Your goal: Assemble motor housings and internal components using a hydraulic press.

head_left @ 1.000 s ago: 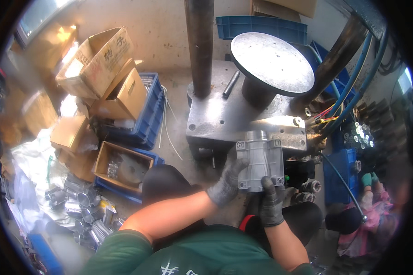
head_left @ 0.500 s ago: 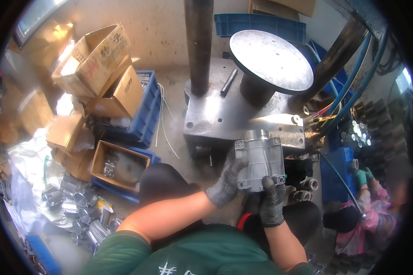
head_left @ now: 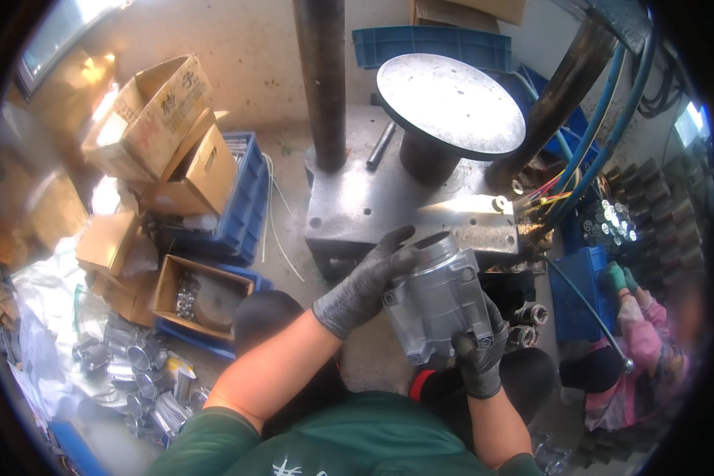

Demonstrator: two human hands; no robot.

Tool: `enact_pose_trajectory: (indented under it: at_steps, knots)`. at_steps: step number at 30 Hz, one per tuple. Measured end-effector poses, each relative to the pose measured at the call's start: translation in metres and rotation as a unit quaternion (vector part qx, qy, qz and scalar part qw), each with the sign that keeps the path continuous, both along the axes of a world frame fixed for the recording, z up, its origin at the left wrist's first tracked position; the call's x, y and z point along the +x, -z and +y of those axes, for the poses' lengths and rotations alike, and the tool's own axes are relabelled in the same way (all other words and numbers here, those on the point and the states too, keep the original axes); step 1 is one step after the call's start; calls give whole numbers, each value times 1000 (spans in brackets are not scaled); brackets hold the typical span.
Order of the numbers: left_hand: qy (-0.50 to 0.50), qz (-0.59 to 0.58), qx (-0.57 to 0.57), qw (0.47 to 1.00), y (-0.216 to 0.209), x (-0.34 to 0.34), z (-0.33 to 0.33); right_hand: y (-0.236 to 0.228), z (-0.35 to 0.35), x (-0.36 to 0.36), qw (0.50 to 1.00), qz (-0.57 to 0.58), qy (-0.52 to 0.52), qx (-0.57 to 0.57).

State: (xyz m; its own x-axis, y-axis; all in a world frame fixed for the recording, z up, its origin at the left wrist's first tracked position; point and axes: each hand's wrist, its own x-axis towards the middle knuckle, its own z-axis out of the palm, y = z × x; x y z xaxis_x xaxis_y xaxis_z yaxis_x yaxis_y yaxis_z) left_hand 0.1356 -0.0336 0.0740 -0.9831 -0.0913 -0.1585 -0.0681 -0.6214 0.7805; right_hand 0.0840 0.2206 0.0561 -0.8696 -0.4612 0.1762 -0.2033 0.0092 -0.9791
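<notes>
A grey cast metal housing (head_left: 436, 305), with a round collar at its top and bolt lugs at its corners, is tilted in front of me over my lap. My right hand (head_left: 481, 357), in a dark grey glove, grips its lower right side with the thumb on the near face. My left hand (head_left: 365, 285), gloved alike, is at the housing's upper left beside the collar. Its fingers are stretched out, with one raised, and the fingertips overlap the collar's edge. Whether they press on it I cannot tell.
Ahead stands a steel press base (head_left: 349, 198) with a round plate (head_left: 452, 103) on a pedestal and a loose rod (head_left: 381, 145). Cardboard boxes (head_left: 147, 119), a blue crate (head_left: 242, 206) and piled metal castings (head_left: 139, 373) lie left. A co-worker in pink (head_left: 639, 357) sits right, near a blue bin (head_left: 577, 293).
My left hand has loosened from the housing's left side and moved up toward the collar, fingers extending. The housing has turned and tilted in my right hand. My view has shifted slightly.
</notes>
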Motion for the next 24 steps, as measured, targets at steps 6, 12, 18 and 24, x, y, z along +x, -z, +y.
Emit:
enact_pose_trajectory:
  at_steps: [6,12,18,24]
  knots:
    - [-23,-16,-13,1000,-6,5,7,-2,-2,4,999,42,-19,-3]
    - [-61,-3,-25,998,-11,9,11,-3,1,-1,994,103,-42,5]
    - [-95,12,64,993,10,7,26,17,7,-7,998,56,11,5]
    - [-101,-12,83,991,17,9,63,12,-10,8,985,124,48,107]
